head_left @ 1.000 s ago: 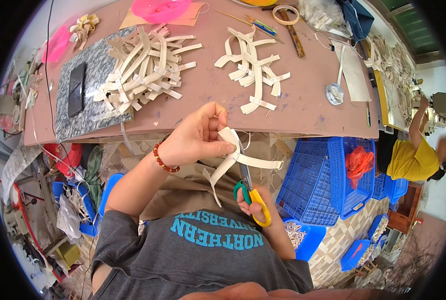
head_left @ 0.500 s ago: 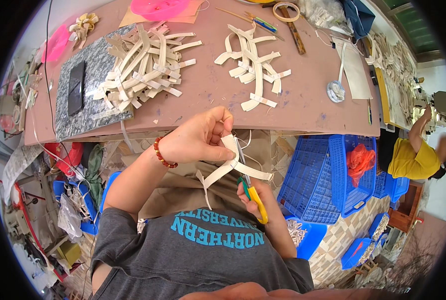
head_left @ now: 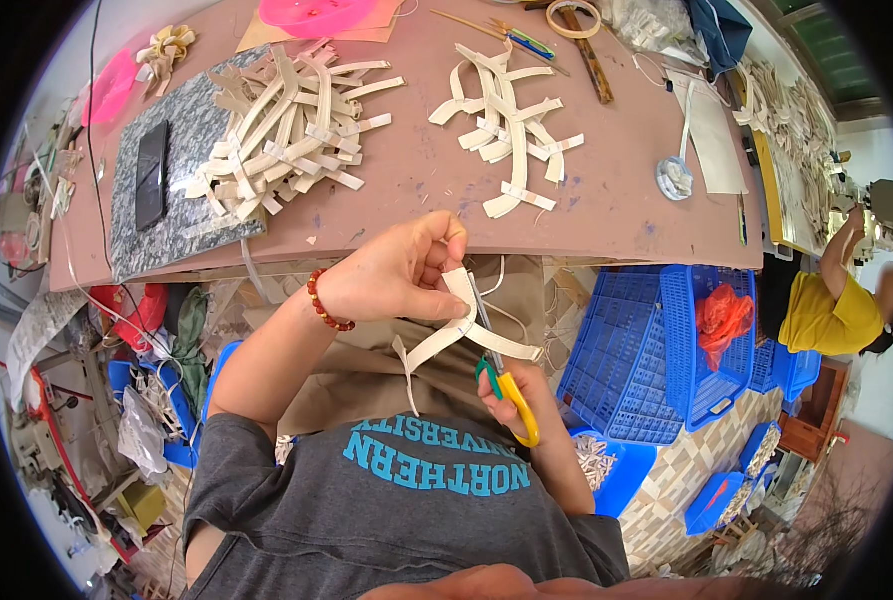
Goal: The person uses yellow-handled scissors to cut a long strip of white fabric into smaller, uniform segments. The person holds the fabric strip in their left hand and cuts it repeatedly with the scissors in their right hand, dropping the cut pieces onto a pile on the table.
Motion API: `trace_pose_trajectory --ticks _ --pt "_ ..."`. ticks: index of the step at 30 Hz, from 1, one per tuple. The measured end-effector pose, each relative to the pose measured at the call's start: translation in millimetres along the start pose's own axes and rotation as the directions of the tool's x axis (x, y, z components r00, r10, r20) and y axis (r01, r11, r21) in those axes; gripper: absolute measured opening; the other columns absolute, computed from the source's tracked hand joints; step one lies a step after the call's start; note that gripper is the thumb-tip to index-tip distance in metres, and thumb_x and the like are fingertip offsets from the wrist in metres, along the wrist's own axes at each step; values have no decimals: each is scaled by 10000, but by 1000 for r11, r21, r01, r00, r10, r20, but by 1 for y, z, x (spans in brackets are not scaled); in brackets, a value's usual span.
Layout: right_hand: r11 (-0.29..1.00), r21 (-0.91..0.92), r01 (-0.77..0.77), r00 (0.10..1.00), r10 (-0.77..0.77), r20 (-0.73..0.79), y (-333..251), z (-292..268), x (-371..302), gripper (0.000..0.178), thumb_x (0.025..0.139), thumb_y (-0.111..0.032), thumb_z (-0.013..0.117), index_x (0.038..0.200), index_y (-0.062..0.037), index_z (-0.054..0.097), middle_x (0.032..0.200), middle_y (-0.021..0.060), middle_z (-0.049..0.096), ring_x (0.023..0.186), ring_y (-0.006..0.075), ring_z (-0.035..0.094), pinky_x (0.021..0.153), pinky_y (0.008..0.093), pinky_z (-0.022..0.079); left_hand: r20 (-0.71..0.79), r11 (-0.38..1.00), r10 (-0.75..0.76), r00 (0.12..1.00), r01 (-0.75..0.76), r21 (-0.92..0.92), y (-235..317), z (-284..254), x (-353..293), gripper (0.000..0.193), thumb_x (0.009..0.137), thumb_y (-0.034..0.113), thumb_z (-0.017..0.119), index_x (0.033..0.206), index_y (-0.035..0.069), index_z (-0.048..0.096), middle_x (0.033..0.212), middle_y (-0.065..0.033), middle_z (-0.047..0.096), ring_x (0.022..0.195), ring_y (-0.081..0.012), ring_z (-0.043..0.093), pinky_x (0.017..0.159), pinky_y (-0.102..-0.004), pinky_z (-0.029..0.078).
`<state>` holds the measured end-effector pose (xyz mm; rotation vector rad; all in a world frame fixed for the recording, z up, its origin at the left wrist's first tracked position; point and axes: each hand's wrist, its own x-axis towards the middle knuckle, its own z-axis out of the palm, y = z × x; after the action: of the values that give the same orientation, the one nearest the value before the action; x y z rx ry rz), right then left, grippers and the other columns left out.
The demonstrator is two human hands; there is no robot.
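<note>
My left hand [head_left: 411, 270] pinches the upper end of a cream strap piece [head_left: 443, 340], held over my lap just off the table's front edge. Its stitched bands branch out below my fingers, and thin tails dangle from it. Yellow-and-green-handled scissors [head_left: 517, 407] are gripped in my right hand [head_left: 506, 395]. Their blades point up along the strap's right side, close to my left fingertips. Whether the blades touch the strap or a thread, I cannot make out.
On the brown table [head_left: 406, 160] lie a large strap pile [head_left: 296, 130], a smaller strap pile [head_left: 511, 125], and a phone [head_left: 152, 177] on a stone slab [head_left: 188, 110]. Blue crates [head_left: 616, 350] stand at the right. Farther right, a person in a yellow shirt [head_left: 826, 315] works.
The strap piece and both hands have hardly moved. The scissors have shifted very slightly, staying beside the strap.
</note>
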<state>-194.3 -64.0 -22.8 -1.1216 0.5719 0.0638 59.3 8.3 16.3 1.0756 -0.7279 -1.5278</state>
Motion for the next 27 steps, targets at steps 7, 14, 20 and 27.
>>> trace_pose_trajectory --ticks 7,14,20,27 --pt "987 -123 100 995 -99 17 8 -2 2 425 733 -412 726 797 -34 543 668 -30 516 552 33 466 495 184 364 32 998 12 999 -10 -63 -2 2 2 404 717 -75 675 951 79 384 861 -30 593 779 -78 590 661 -196 466" --pt "974 150 171 980 -153 -127 -1 12 6 473 750 -464 690 818 -31 515 644 -17 477 480 49 430 429 197 329 119 883 218 969 -144 -448 -23 -5 1 338 810 55 628 1066 64 408 831 -24 548 762 -154 591 672 -254 470" --pt "978 74 194 971 -180 -160 -2 15 5 553 749 -550 644 827 -22 501 660 -4 465 484 56 441 436 188 358 139 661 356 924 -144 -737 -54 -14 4 466 878 155 551 1293 56 363 893 -12 474 496 -48 387 484 -217 282" --pt "972 8 235 958 -230 -172 7 11 6 522 780 -531 618 836 -24 504 663 -3 467 481 55 449 427 189 358 134 631 338 932 -118 -767 -62 -11 5 457 883 172 550 1292 73 371 894 -6 473 491 -26 379 488 -206 286"
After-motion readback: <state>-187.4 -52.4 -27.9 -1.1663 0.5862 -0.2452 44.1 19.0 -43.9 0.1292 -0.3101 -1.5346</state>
